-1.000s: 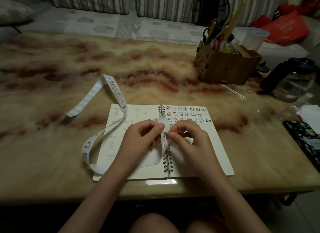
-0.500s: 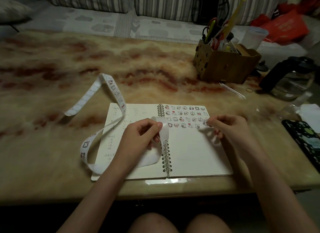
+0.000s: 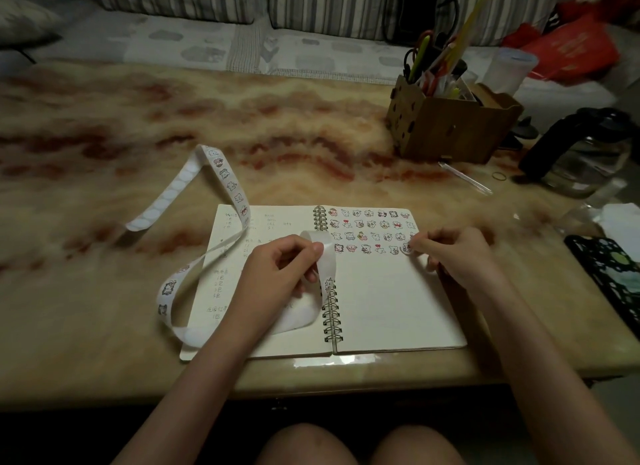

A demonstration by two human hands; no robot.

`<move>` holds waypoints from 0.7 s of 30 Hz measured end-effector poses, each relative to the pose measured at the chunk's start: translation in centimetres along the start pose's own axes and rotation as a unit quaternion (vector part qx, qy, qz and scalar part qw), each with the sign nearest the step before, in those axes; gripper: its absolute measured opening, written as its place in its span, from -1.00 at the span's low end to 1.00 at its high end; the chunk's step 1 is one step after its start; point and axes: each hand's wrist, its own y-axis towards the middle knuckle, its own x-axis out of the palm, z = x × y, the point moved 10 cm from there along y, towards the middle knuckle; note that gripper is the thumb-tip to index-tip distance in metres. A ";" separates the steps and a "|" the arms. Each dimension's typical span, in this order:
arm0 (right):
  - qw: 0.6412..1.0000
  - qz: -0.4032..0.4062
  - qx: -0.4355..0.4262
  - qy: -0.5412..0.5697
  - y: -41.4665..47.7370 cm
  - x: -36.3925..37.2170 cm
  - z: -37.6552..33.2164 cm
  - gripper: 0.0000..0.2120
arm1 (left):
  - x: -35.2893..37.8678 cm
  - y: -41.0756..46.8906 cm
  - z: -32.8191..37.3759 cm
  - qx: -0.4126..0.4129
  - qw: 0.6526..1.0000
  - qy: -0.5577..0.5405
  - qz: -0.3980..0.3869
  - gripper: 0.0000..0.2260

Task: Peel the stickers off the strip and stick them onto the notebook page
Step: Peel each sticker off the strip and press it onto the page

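Observation:
An open spiral notebook (image 3: 388, 309) lies at the table's near edge. Its right page carries several rows of small cartoon stickers along the top. A long white sticker strip (image 3: 221, 174) loops across the left page and onto the table. My left hand (image 3: 277, 274) pinches the strip near the spiral binding, where one sticker shows on the hanging part. My right hand (image 3: 457, 253) is at the right end of the lowest sticker row, its fingertips pinching a round sticker (image 3: 407, 247) that touches the page.
A cardboard box of pens and scissors (image 3: 450, 125) stands at the back right. A dark glass kettle (image 3: 581, 153), a clear pen (image 3: 465, 178), a rubber band and a patterned black phone case (image 3: 613, 274) lie to the right. A striped sofa runs behind the table.
My right hand left the strip by the spiral and carried a peeled sticker to the right end of the lowest row, then lowered it onto the page. My left hand kept its hold.

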 end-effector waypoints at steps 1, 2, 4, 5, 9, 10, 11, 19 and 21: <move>1.000 0.000 -0.002 0.000 0.0 0.1 0.0 -0.90 | 0.0 0.0 0.0 0.000 1.000 0.000 0.000 -0.80; 1.000 0.000 -0.003 -0.002 0.1 0.1 0.1 -0.88 | 0.0 0.0 0.0 -0.001 1.000 -0.001 0.000 -0.80; 1.000 0.002 -0.003 -0.005 0.2 0.2 0.3 -0.88 | 0.0 -0.1 0.0 0.000 1.000 0.000 0.001 -0.80; 1.000 0.004 -0.003 -0.007 0.3 0.1 0.3 -0.89 | 0.0 -0.1 0.0 0.000 1.000 0.001 0.000 -0.80; 1.000 0.004 -0.002 -0.016 0.5 0.1 0.6 -0.89 | 0.0 -0.1 0.1 -0.001 1.000 0.000 -0.001 -0.80; 1.000 0.004 -0.002 -0.017 0.6 0.1 0.7 -0.89 | 0.0 -0.1 0.1 0.000 1.000 -0.001 -0.001 -0.80; 1.000 0.004 -0.001 -0.018 0.6 0.2 0.8 -0.89 | 0.0 -0.1 0.1 0.000 1.000 -0.001 -0.001 -0.80; 1.000 0.004 -0.005 -0.013 0.8 0.3 0.9 -0.92 | 0.0 -0.1 0.1 0.001 1.000 0.004 0.002 -0.81; 1.000 0.004 -0.009 -0.012 1.0 0.4 1.0 -0.92 | 0.0 -0.1 0.1 -0.001 1.000 0.004 0.002 -0.81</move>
